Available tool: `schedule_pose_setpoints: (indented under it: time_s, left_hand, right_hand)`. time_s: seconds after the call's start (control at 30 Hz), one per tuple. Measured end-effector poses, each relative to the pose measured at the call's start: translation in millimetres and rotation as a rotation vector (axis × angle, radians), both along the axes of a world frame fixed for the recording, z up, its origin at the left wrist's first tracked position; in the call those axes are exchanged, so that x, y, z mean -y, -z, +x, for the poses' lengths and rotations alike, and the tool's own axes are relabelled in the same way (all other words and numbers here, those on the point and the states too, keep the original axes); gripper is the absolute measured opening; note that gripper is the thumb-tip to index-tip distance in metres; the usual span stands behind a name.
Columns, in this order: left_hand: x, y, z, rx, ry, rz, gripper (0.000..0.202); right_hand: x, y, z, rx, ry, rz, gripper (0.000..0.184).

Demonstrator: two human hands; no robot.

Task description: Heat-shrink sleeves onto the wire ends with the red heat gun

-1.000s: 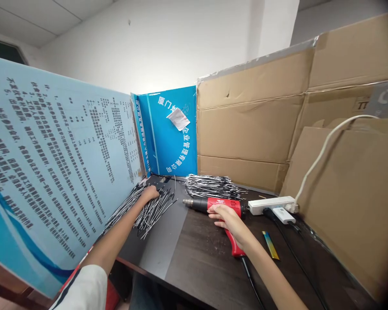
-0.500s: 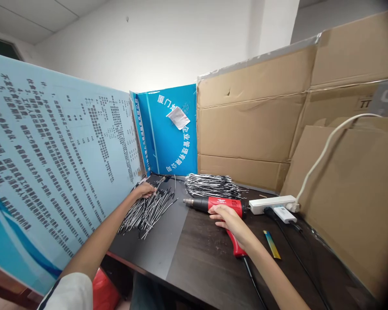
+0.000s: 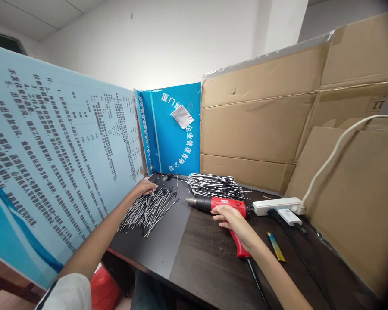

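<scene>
Left hand (image 3: 145,187), fingers together at black-and-white wire pile (image 3: 148,211), pinch unclear; right hand (image 3: 231,220) wrapped around red heat gun (image 3: 229,203), steadying it.

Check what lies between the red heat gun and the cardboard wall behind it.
In the head view, a bundle of black-and-white wires lies between the red heat gun and the cardboard wall.

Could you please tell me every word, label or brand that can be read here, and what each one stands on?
"厦门" and "企业管理有限公司": on the blue board.
"TT": on the cardboard.
Chinese text on the pale-blue notice board: too small to read.
Label on the red heat gun: too blurred.
</scene>
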State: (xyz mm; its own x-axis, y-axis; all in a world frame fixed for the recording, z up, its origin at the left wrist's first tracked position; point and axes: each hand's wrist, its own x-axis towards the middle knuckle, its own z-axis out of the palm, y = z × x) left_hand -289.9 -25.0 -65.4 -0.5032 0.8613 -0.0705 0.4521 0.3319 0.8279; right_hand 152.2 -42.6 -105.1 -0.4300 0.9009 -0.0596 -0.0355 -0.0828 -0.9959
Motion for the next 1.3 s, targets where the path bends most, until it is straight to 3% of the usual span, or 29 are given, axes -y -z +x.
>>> schedule_pose_setpoints:
  time_s: [0.2,0.3,0.4,0.53,0.6,0.67,0.77,0.87,0.97,1.07,1.3]
  left_hand:
    - [4.3,-1.9,5.1,0.051,0.024,0.007,0.044]
    - [5.5,-14.0,11.0,0.053,0.015,0.078,0.043]
    - [2.4,-44.9,16.2,0.035,0.026,0.169,0.042]
    - [-5.1,-110.1,35.1,0.001,0.104,0.306,0.040]
    - [-6.4,-138.6,60.9,-0.011,0.169,0.373,0.041]
    - [-4.8,-152.9,101.2,-0.019,0.309,0.463,0.041]
    - [2.7,-140.1,179.6,0.075,0.468,0.529,0.038]
    - [15.2,-102.5,252.7,0.254,0.618,0.556,0.035]
    - [24.7,-70.3,298.9,0.422,0.644,0.550,0.034]
    - [24.3,-58.0,318.6,0.463,0.646,0.568,0.033]
    - [7.7,-62.9,322.1,0.546,0.691,0.525,0.042]
  right_hand:
    - [3.8,-4.3,1.4,0.007,-0.016,0.020,0.037]
    - [7.0,-7.0,0.3,0.005,0.007,0.040,0.035]
    - [9.3,-8.8,-2.1,-0.011,0.016,0.069,0.035]
    - [9.7,-12.1,-2.3,-0.095,0.067,0.190,0.040]
    - [10.9,-16.1,-0.4,-0.141,0.135,0.311,0.039]
    - [14.2,-21.8,1.4,-0.162,0.183,0.414,0.037]
    - [21.8,-31.1,1.0,-0.172,0.168,0.465,0.038]
    - [26.7,-35.7,-3.2,-0.221,0.185,0.486,0.037]
    - [24.7,-33.6,-5.8,-0.271,0.204,0.460,0.034]
    - [19.3,-29.1,-4.1,-0.279,0.250,0.390,0.036]
    - [9.3,-22.5,-1.5,-0.252,0.321,0.409,0.040]
